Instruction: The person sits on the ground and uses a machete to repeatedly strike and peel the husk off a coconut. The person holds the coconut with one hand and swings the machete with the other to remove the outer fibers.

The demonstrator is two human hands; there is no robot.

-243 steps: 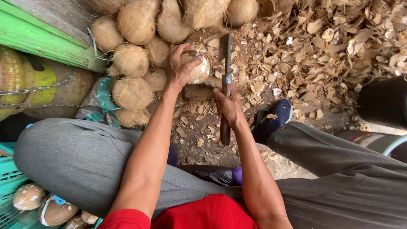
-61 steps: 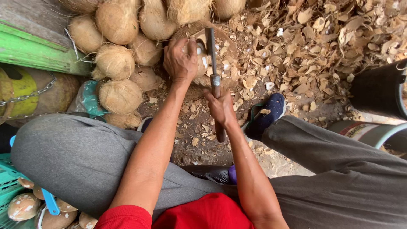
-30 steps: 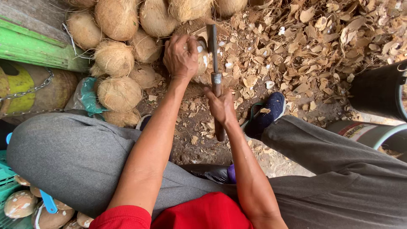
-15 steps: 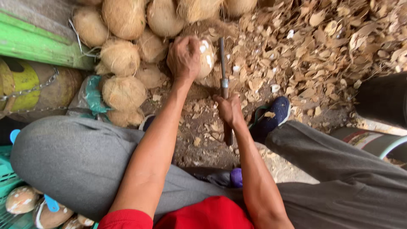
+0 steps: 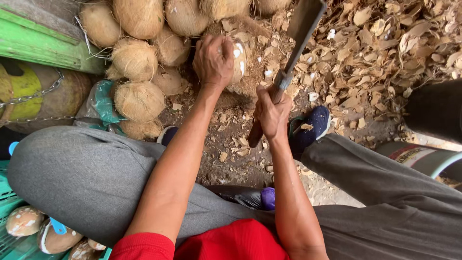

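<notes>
Left hand [image 5: 213, 60] clamps down on a coconut [image 5: 237, 60] on the ground while right hand [image 5: 272, 114] grips a raised machete [image 5: 298, 36].

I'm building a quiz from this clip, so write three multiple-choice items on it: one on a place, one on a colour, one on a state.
1. Where does the pile of husked coconuts lie?
A. On the person's left, beside the green board
B. On the person's lap
C. Behind the dark shoe

2. What colour is the crate at the lower left?
A. Red
B. Green
C. White

3. How does the right hand stand?
A. Open and flat on the ground
B. Resting on the knee
C. Closed on the handle of the cleaver, blade raised

Answers: 1 A, the coconuts sit by the green board; 2 B, its mesh wall is green; 3 C, its fingers wrap the handle while the left hand grips the partly peeled coconut.
</notes>
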